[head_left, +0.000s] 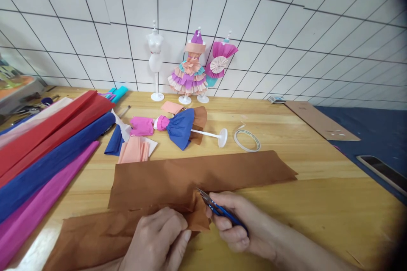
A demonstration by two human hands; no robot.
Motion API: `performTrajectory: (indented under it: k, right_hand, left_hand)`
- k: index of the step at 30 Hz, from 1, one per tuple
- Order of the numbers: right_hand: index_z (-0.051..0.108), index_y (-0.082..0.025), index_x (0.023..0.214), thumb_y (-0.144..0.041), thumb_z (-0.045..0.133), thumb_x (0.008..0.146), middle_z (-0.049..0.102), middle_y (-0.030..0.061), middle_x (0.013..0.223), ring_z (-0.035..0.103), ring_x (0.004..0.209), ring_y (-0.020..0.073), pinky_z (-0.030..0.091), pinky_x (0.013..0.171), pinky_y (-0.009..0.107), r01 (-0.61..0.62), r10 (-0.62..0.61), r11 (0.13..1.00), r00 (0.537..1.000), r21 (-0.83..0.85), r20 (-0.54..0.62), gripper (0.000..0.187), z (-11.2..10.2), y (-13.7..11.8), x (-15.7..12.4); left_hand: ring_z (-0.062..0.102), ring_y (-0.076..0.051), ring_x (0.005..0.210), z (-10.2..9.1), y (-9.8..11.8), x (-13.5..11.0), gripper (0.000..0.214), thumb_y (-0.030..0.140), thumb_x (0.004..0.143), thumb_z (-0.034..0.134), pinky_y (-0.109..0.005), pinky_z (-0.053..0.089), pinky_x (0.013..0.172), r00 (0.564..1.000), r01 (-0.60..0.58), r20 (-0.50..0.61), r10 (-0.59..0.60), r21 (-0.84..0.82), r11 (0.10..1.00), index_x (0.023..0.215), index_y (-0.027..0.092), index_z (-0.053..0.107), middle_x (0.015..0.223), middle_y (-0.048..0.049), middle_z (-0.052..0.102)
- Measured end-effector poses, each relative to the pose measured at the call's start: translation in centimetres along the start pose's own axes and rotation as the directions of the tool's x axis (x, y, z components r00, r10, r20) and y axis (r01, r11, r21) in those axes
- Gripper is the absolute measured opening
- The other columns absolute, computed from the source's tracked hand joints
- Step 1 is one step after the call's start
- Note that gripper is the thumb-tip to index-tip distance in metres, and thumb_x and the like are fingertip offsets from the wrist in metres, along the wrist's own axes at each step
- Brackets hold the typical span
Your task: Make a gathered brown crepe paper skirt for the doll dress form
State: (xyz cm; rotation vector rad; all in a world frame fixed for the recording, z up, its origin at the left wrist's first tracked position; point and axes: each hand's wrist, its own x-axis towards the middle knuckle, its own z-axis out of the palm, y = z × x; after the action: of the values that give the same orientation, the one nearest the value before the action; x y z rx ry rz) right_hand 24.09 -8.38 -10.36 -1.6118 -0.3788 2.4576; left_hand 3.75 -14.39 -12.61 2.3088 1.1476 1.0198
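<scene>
My right hand [233, 224] is closed around blue thread snips [224, 213], whose metal blades point up and left beside a cut edge of brown crepe paper. My left hand [162, 237] pinches the near piece of brown crepe paper [98, 233], which is crumpled and folded up by the blades. Behind both hands lies a long, flat brown strip [197, 171], joined to or overlapping the near piece; the fold hides which. The tips of my left fingers are partly hidden by paper.
A small dress form in a blue skirt [181, 127] lies on its side behind the strip, near a tape roll [247, 140]. Rolled crepe paper [57, 152] fills the left. Three dress forms [155, 59] stand by the wall. A phone [383, 173] lies right.
</scene>
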Motion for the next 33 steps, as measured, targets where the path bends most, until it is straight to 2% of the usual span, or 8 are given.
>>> performTrajectory:
  k: [3,6,10,14,20,26,33]
  right_hand:
    - [0.056,-0.014,0.063,-0.032,0.033,0.097,0.032,-0.0091,0.041,0.012,0.028,0.0003,0.007,0.032,0.013,0.043,-0.043,0.999,0.998,0.014,0.034,0.045,0.0,-0.3,0.1]
    - [0.053,-0.015,0.059,-0.029,0.032,0.098,0.029,-0.0097,0.041,0.010,0.028,0.0006,0.006,0.032,0.013,0.101,-0.102,0.991,0.995,0.083,0.014,0.046,-0.2,-0.2,0.0]
    - [0.056,-0.014,0.059,-0.029,0.035,0.097,0.031,-0.0091,0.042,0.011,0.029,0.0003,0.008,0.031,0.013,0.151,-0.154,0.983,0.988,0.103,0.019,0.046,-0.9,0.3,-0.7]
    - [0.063,-0.013,0.067,-0.032,0.038,0.095,0.035,-0.0082,0.044,0.015,0.029,-0.0001,0.010,0.031,0.013,0.113,-0.119,0.990,0.991,0.087,0.066,0.043,-1.7,1.4,-1.8]
    - [0.064,-0.013,0.068,-0.034,0.034,0.096,0.035,-0.0080,0.046,0.017,0.028,-0.0005,0.008,0.032,0.013,0.022,-0.027,0.995,0.999,0.093,0.047,0.046,-1.9,2.6,-2.0]
    - [0.062,-0.011,0.067,-0.036,0.034,0.097,0.035,-0.0079,0.044,0.019,0.027,-0.0006,0.009,0.031,0.013,-0.007,0.006,0.993,1.000,0.122,0.007,0.048,-1.5,1.7,-1.1]
    - [0.062,-0.011,0.069,-0.036,0.034,0.097,0.036,-0.0079,0.044,0.020,0.027,-0.0005,0.008,0.032,0.013,-0.008,0.002,0.992,0.999,0.129,0.043,0.047,-0.9,0.8,-0.6]
  left_hand:
    - [0.058,-0.012,0.057,0.1,-0.2,0.0,0.012,0.013,0.091,0.045,-0.019,0.046,0.053,1.000,-0.015,-0.005,0.015,0.014,1.000,0.082,0.018,0.051,0.065,-0.0008,0.061]
    - [0.058,-0.011,0.055,0.1,-0.2,-0.1,0.013,0.013,0.091,0.044,-0.019,0.046,0.052,1.000,-0.018,-0.010,0.018,0.034,0.999,0.080,0.018,0.050,0.064,-0.0005,0.061]
    - [0.058,-0.011,0.055,0.0,0.1,0.0,0.016,0.015,0.091,0.044,-0.019,0.045,0.051,1.000,0.027,-0.007,-0.027,0.041,0.999,0.078,0.019,0.051,0.064,0.0002,0.061]
    - [0.057,-0.011,0.056,-0.4,0.4,0.1,0.017,0.016,0.091,0.043,-0.019,0.045,0.053,0.996,0.090,-0.022,-0.090,-0.002,0.996,0.077,0.019,0.051,0.064,0.0013,0.059]
    - [0.055,-0.008,0.058,-0.5,0.4,-0.3,0.017,0.020,0.093,0.044,-0.017,0.044,0.058,0.971,0.234,-0.035,-0.237,-0.074,0.969,0.077,0.020,0.048,0.066,0.0033,0.056]
    - [0.054,-0.008,0.058,-0.4,0.1,-0.5,0.020,0.021,0.094,0.041,-0.017,0.043,0.058,0.972,0.237,0.011,-0.237,-0.086,0.968,0.075,0.019,0.047,0.065,0.0032,0.054]
    - [0.056,-0.009,0.061,-0.5,0.4,-0.4,0.017,0.020,0.093,0.042,-0.018,0.044,0.059,0.974,0.228,0.010,-0.227,-0.062,0.972,0.077,0.020,0.047,0.068,0.0027,0.057]
